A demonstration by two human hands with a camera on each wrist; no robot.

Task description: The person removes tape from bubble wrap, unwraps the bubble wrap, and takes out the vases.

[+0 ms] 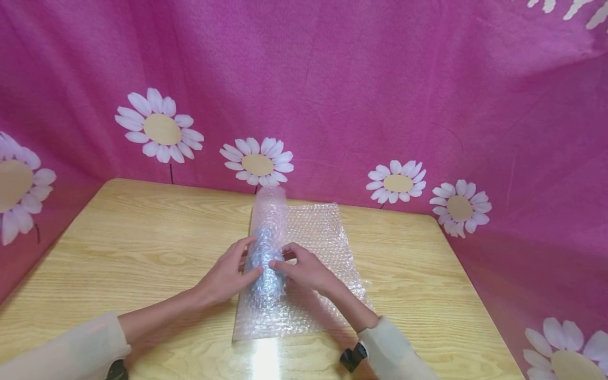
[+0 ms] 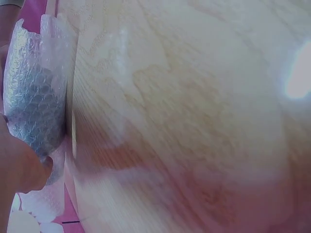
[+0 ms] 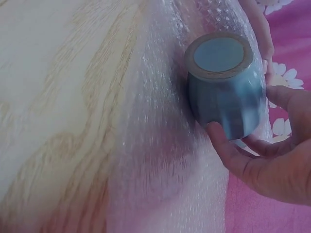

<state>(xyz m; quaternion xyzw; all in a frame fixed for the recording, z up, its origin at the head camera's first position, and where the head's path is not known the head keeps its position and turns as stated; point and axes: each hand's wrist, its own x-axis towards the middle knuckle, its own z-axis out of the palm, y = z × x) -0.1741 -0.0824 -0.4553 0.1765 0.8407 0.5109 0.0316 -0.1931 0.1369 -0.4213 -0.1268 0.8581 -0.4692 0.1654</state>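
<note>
A blue-grey ceramic cup (image 3: 233,99) lies on its side on a sheet of bubble wrap (image 1: 320,237), its pale foot ring facing the camera in the right wrist view. The sheet's left part is folded up over the cup, which shows as a bluish shape through the plastic in the head view. My left hand (image 1: 227,272) grips the folded wrap from the left, thumb on top. From the right, my right hand (image 1: 307,268) holds the cup between thumb and fingers. Some fingertips of both hands are hidden behind the roll.
The wooden table (image 1: 157,237) extends on both sides of the wrap. A magenta cloth (image 1: 332,95) with white daisies hangs behind it and at both sides. The flat part of the sheet spreads to the right, under my right forearm.
</note>
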